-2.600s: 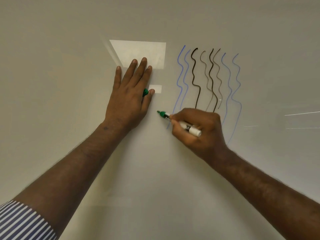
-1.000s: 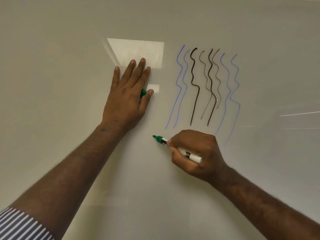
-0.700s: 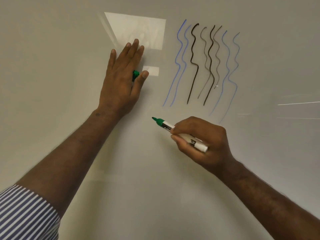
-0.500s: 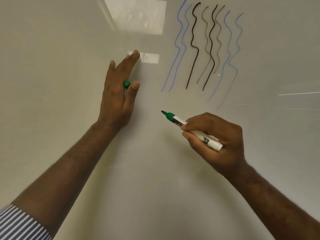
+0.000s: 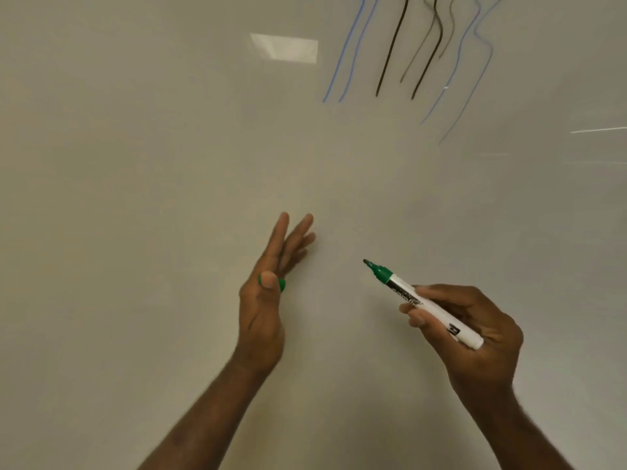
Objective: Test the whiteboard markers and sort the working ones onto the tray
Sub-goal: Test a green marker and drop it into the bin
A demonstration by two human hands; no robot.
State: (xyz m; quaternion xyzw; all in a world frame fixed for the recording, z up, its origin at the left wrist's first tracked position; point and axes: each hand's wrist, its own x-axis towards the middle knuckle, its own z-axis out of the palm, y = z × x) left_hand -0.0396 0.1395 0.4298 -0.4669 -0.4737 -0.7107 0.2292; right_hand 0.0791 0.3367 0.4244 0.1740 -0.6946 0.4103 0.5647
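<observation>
My right hand (image 5: 471, 330) grips an uncapped green marker (image 5: 424, 303) with a white barrel, its tip pointing up and left, off the whiteboard (image 5: 135, 164). My left hand (image 5: 268, 293) is turned edge-on with fingers stretched, the thumb pinning the green cap (image 5: 281, 284) against the palm; it no longer rests on the board. No green line shows on the board. No tray is in view.
Wavy blue lines (image 5: 342, 62) and dark brown-black lines (image 5: 390, 56) run down the board at top right. A bright rectangular light reflection (image 5: 285, 48) sits at top centre. Faint white streaks (image 5: 597, 130) lie at the right edge.
Both hands have come down and away from the board. The left hand lifted off the surface and turned sideways with the cap. The view tilted down, so the drawn lines moved to the top.
</observation>
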